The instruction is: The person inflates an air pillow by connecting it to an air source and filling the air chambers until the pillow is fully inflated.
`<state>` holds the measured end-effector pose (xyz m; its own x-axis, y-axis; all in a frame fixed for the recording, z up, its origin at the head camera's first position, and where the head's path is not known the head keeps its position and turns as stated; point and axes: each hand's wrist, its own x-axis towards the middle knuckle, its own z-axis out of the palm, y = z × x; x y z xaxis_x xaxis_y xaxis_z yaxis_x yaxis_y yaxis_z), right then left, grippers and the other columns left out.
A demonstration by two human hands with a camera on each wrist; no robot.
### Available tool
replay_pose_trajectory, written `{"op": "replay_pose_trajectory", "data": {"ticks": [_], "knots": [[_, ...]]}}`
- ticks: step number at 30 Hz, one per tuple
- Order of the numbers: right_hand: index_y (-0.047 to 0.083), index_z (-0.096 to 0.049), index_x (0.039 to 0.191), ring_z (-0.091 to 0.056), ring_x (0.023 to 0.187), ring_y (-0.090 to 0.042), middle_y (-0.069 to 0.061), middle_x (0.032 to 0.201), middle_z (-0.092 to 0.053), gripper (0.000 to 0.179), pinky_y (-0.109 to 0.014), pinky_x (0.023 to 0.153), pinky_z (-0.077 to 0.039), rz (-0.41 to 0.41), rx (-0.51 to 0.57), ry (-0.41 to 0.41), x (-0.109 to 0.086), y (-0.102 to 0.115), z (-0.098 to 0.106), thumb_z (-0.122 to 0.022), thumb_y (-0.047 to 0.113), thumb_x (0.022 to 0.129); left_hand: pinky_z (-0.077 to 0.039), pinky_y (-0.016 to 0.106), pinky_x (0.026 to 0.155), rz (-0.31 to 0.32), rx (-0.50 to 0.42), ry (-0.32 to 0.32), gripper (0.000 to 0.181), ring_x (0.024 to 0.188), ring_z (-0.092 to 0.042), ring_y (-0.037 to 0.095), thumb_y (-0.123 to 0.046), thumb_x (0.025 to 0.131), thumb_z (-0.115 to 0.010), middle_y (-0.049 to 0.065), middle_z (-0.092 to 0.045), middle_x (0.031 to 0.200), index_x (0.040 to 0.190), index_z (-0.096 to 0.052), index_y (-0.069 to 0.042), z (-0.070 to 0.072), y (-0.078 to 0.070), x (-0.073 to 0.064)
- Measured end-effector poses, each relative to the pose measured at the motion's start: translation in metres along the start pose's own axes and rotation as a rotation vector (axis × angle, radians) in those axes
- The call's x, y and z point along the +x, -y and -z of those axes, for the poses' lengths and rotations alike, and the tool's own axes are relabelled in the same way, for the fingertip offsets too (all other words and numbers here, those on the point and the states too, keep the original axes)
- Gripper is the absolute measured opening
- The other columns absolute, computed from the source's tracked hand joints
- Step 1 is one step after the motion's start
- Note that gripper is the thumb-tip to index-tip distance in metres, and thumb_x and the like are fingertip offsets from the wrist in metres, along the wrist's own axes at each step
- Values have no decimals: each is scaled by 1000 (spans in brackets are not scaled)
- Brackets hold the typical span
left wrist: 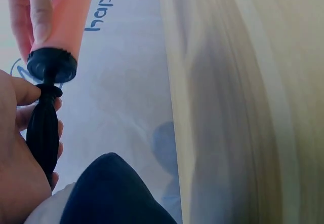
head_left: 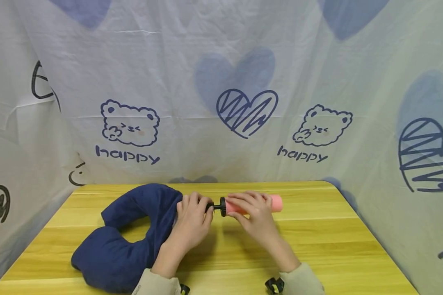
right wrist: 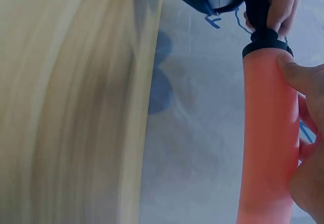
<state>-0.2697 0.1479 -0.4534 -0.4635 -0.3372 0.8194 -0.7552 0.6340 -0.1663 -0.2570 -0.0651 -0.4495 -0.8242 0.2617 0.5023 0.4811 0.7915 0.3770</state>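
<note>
A hand pump with a pink barrel [head_left: 277,203] and a black handle [left wrist: 43,133] lies crosswise between my hands, above the table. My left hand [head_left: 192,221] has its fingers curled round the handle. My right hand [head_left: 256,215] grips the barrel, thumb near the black end cap [right wrist: 266,46]. In the head view a short piece of black rod shows between handle and cap. Beside my left hand sits a dark blue U-shaped neck pillow [head_left: 114,256], its right side partly hidden behind that hand and wrist.
The wooden table [head_left: 336,246] has yellow striped grain, and its far edge meets a hanging white cloth [head_left: 192,155] printed with hearts, bears and words. More of this cloth hangs at the left and right sides.
</note>
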Motion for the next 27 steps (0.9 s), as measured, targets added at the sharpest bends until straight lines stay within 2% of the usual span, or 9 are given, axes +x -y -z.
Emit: {"op": "replay_pose_trajectory", "data": {"ticks": [8,19,22,27], "knots": [[14,-78,119,-63,113,-31,-3,122,-75,45,-58,94,-30,-19,31,8,0,-15,11,-91,14,76,-29,46,88,8,-8,-18,12,99,-41,29,-21,107,-60,8,-54,111,111,-67,-12,8,10,1],[12,-77,121,-60,117,-33,-6,125,-74,44,-58,99,-27,-91,65,39,-2,-35,32,-88,9,78,-26,47,88,30,-16,-32,11,101,-40,31,-17,106,-61,9,-54,113,112,-67,-11,27,31,0],[11,-78,120,-61,115,-33,-6,123,-74,44,-58,98,-26,-74,70,23,-2,-33,28,-89,9,77,-26,48,88,29,-14,-31,10,101,-41,31,-16,105,-61,9,-54,112,111,-67,-11,26,29,0],[11,-79,117,-64,108,-31,-5,119,-76,44,-56,90,-31,19,34,2,0,-16,9,-90,17,75,-27,48,86,-7,4,6,9,100,-40,31,-17,107,-57,9,-51,109,105,-64,-12,12,15,0]]}}
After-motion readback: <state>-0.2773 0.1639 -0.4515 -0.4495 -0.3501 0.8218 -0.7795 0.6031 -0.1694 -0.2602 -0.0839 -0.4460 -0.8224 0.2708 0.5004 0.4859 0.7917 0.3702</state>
